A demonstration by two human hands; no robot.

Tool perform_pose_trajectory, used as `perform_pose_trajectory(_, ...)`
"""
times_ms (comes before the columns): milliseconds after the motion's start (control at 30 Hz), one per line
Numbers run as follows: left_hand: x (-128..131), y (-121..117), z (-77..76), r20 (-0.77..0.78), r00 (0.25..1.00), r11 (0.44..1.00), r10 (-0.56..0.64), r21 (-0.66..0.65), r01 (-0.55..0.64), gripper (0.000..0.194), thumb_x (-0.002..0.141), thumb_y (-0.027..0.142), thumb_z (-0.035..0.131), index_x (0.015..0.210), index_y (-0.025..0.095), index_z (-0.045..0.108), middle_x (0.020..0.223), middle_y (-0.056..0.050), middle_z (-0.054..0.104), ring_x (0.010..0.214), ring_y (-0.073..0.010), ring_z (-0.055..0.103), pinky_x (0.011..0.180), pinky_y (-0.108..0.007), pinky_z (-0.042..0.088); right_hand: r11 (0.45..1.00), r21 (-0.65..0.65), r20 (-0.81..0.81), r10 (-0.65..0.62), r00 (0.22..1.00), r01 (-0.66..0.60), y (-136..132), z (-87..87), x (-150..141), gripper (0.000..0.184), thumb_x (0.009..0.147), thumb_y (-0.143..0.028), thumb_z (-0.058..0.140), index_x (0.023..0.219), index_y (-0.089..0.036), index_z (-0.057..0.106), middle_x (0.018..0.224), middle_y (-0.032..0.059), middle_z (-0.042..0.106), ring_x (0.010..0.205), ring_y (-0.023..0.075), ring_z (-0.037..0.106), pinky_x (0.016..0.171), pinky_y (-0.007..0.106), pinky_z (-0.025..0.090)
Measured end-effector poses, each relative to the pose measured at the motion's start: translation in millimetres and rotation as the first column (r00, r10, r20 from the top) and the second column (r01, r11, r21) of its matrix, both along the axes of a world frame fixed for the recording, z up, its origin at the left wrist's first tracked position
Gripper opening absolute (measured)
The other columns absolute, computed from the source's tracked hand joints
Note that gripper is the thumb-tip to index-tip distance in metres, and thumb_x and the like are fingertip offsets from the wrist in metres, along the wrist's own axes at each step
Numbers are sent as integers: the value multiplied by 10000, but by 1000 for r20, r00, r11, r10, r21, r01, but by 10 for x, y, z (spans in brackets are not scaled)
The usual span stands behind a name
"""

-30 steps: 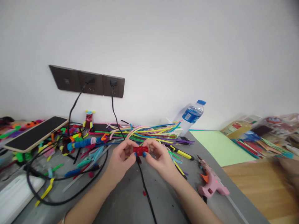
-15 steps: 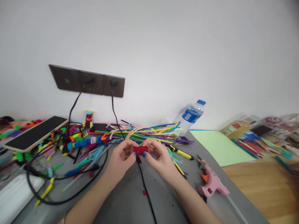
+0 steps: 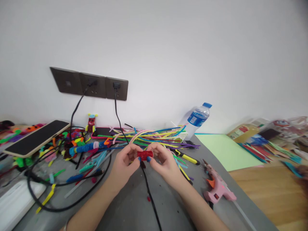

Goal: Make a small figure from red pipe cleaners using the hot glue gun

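Observation:
Between my two hands, above the grey table (image 3: 117,205), is a small red roll (image 3: 144,156) that looks like coiled pipe cleaner. My left hand (image 3: 126,163) pinches its left end between thumb and fingers. At the other end, my right hand (image 3: 165,163) grips it the same way. Both thumbs press on its near side, and the fingers partly cover its ends. Behind the hands lies a heap of loose pipe cleaners (image 3: 149,136) in many colours. A black cable (image 3: 150,192) runs across the table beneath the roll.
On the right lie a pink glue gun (image 3: 218,189), a yellow cutter (image 3: 189,158) and a green sheet (image 3: 223,150). A water bottle (image 3: 198,117) leans on the wall. To the left are a phone (image 3: 37,136), a white power bank-like box (image 3: 19,203), looped cable and a small figure (image 3: 91,123).
Both hands and the red roll stay almost still. At the far right edge, a blurred dark shape has come into view beside a teal strip, which has shifted slightly.

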State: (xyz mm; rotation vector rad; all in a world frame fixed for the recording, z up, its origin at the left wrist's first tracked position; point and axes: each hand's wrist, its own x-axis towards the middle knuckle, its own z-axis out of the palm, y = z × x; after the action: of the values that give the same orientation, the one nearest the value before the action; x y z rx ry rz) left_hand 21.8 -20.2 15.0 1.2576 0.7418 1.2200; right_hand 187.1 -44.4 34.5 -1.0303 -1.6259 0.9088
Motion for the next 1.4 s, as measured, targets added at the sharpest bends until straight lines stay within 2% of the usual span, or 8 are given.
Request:
perform_pose_trajectory(967, 0, 0, -41, 17, 1000, 1000, 2, -5, -2, 191, 659, 161, 657, 849, 164, 649, 755, -11, 609, 668, -129, 555, 594, -228, 442, 1000, -5, 6, -17, 1000, 17, -3, -3, -5, 143, 775, -129, 532, 890, -209, 561, 785, -4, 533, 699, 135, 485, 666, 257, 411)
perform_pose_trajectory(1400, 1, -6, -14, 13, 1000, 1000, 3, -18, -3, 196, 641, 177, 661, 835, 161, 641, 748, -10, 606, 662, -132, 550, 595, -234, 438, 1000, -3, 3, -15, 1000, 15, -2, -1, -9, 139, 773, -128, 541, 885, -207, 562, 792, -7, 542, 704, 139, 489, 677, 265, 417)
